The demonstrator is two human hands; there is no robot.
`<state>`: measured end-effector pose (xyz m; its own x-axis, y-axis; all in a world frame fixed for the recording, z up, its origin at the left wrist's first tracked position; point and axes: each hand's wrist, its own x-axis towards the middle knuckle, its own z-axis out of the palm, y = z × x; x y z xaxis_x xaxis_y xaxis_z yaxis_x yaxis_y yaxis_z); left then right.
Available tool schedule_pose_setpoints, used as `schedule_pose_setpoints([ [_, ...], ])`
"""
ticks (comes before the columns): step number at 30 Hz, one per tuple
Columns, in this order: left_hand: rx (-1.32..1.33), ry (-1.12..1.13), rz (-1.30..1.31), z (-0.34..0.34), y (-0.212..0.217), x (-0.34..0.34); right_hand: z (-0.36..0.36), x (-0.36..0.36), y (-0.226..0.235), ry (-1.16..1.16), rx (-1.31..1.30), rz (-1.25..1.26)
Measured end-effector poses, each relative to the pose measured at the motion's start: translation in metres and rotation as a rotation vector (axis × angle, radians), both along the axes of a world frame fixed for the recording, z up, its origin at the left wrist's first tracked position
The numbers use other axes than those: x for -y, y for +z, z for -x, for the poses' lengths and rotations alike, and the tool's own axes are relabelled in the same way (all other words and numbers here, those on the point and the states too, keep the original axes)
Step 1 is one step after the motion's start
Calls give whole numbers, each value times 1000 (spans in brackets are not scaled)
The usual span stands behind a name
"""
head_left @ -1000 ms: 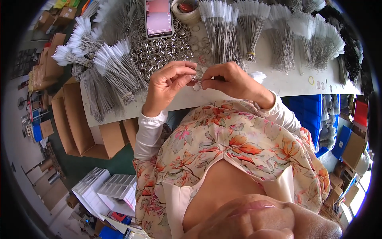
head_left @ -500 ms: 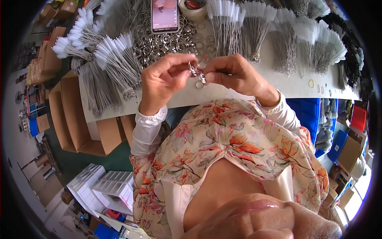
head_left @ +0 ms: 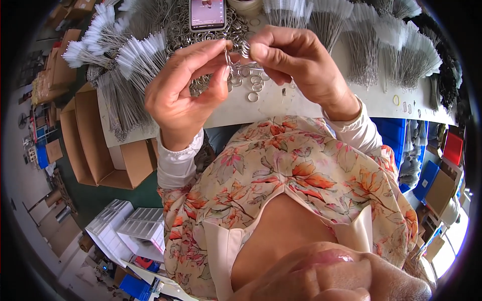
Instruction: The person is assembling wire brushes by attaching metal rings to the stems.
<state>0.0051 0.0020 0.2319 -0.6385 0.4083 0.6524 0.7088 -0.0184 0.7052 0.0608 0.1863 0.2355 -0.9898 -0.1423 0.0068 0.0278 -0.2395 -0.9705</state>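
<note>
My left hand is raised above the table, pinching a shiny metal split ring between thumb and fingertips. Facing it, my right hand grips a small stack of metal rings by the thumb and forefinger. A narrow gap separates the ring from the stack. Below the hands, several loose rings lie on the pale tabletop. Behind my left hand a heap of metal rings spreads out, partly covered by that hand.
A phone lies beyond the ring heap. Bundles of wire-handled brushes with white bristles stand at left and right. An open cardboard box sits below the table's left edge; a blue bin is at right.
Both hands have risen and look larger. My left hand has shifted left, my right slightly right and up. The ring and the stack, close together before, are now farther apart.
</note>
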Motion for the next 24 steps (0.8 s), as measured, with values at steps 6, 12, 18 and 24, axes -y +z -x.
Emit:
schedule_pose_setpoints([
  [6, -49, 11, 15, 3, 6, -3, 10, 8, 7, -30, -23, 36],
  [12, 10, -30, 41, 16, 7, 1, 18, 5, 2, 44, -35, -18],
  [18, 44, -103, 160, 25, 26, 0, 20, 1, -2, 43, -61, 12],
  [24, 29, -181, 402, 37, 35, -4, 17, -7, -4, 14, -27, -8],
])
